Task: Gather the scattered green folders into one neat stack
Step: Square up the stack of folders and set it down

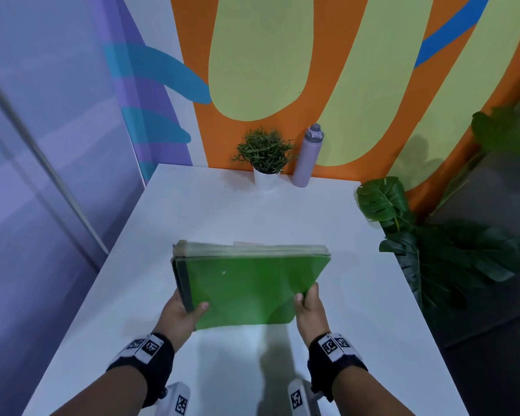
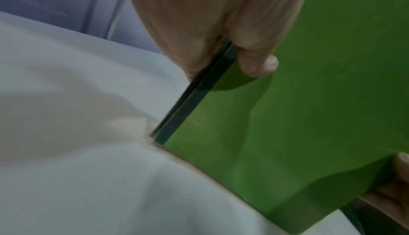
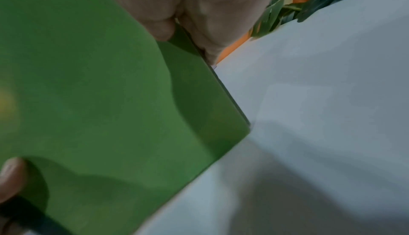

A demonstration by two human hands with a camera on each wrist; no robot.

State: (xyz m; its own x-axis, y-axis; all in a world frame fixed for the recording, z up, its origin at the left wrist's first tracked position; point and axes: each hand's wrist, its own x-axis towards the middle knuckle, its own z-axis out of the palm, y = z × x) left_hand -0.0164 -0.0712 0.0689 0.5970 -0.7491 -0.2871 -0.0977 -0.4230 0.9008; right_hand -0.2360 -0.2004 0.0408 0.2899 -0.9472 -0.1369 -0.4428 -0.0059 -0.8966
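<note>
Head view: both hands' fingers grasp the green folders (image 1: 246,283) over a white table (image 1: 210,211) by a painted wall (image 1: 252,55).

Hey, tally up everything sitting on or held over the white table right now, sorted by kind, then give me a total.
Bundle of green folders, held by left hand and right hand: 1 (folder count inside cannot be told)
Small potted plant: 1
Lilac bottle: 1
Total on the table: 3
</note>
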